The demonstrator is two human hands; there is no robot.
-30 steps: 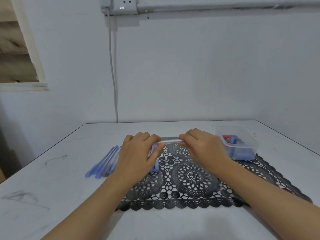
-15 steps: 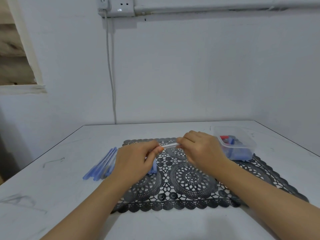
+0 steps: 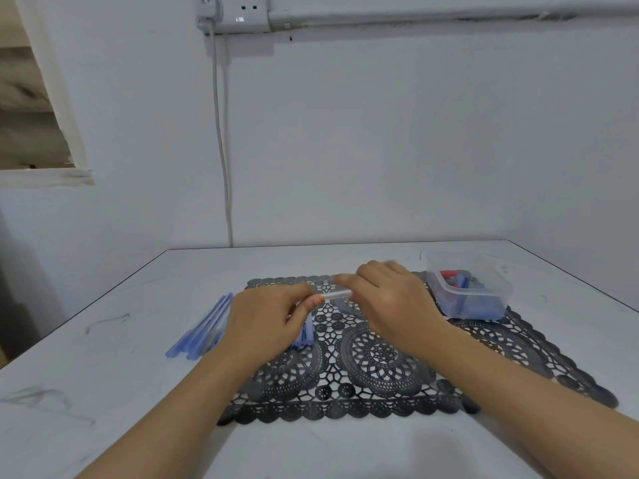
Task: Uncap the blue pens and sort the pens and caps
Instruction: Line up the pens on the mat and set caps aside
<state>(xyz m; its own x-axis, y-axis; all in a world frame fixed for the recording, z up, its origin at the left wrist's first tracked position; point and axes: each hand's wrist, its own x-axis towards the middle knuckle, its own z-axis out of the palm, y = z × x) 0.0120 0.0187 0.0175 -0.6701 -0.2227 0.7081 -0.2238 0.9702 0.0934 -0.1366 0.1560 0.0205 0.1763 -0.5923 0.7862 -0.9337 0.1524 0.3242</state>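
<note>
Head view: above the far half of the black lace-pattern placemat (image 3: 380,357), I record left hand (image 3: 266,319) pinching one end of the thin clear-barrelled pen (image 3: 337,294), right hand (image 3: 390,299) curled round the other. Blur possibly hides the cap. Risk: sudden release flings it off the placemat.

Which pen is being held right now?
The clear-barrelled pen pinched between left hand and right hand above the black lace mat; the blue pens lie on the white table.
</note>
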